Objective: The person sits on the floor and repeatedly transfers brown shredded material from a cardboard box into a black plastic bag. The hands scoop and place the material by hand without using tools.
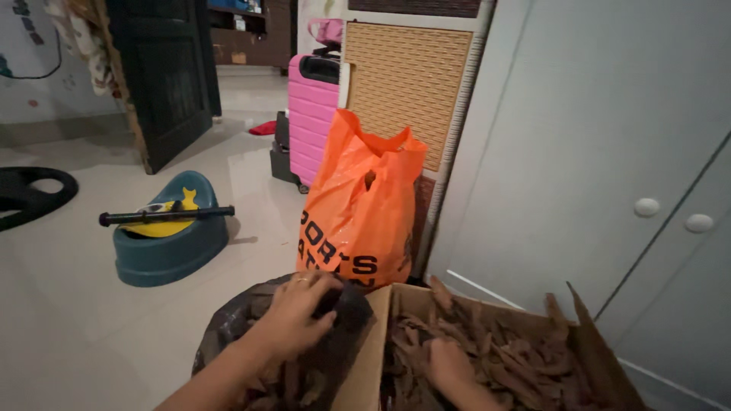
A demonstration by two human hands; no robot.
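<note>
I judged the step in hand to be moving brown bark-like pieces between box and bag. My left hand (298,310) gripped the rim of the black bag (228,331), fingers curled over a dark fold of plastic, holding its mouth open; some brown pieces already lay inside it. Just beside the bag, touching it, stood the cardboard box (365,365), filled with the bark pieces (502,354), and my right hand (449,364) was sunk among them, fingers bent down into the heap; whether it had closed on any I could not tell. The next move, as I read it, called for a firm handful lifted clear of the box wall and carried left over the bag's mouth, with the left hand keeping that rim up. All of it sat on a pale glossy floor (68,304). Going left to right across the room: a black ring-shaped thing (30,194) at the far left, a teal potty (171,243) with a black bar (166,216) across it, a pink suitcase (312,114), an orange bag (362,209) upright behind the box, a wicker panel (407,84), and white cupboard doors (601,152) with round knobs.
</note>
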